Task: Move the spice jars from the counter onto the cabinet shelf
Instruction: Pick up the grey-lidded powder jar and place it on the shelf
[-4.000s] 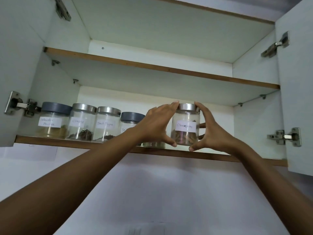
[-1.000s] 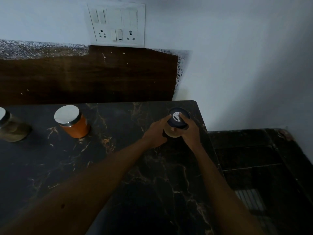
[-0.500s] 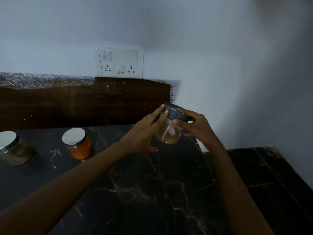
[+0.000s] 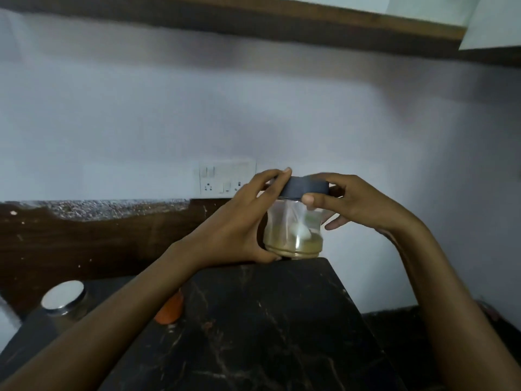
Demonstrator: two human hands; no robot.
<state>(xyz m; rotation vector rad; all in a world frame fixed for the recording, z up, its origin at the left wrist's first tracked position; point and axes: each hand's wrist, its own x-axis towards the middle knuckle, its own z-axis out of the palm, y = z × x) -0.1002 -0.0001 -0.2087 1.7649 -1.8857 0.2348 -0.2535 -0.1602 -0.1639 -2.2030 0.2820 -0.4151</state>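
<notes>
A glass spice jar (image 4: 293,235) with a dark grey lid and yellowish powder inside is held in the air above the black marble counter (image 4: 267,328). My left hand (image 4: 239,227) wraps its left side and base, and my right hand (image 4: 355,201) pinches the lid from the right. On the counter at the left stands a jar with a silver lid (image 4: 63,301). An orange jar (image 4: 169,310) shows partly behind my left forearm. The cabinet's wooden bottom edge (image 4: 282,21) runs along the top.
A white switch and socket panel (image 4: 225,177) sits on the wall behind the held jar. A dark brown backsplash (image 4: 84,238) lines the wall at the left. An open white cabinet door (image 4: 493,21) hangs at the top right. Lower dark surface lies at the right.
The dark-lidded jar has been lifted off the counter and risen higher in both hands. My view has tilted up, bringing the cabinet's bottom edge into sight.
</notes>
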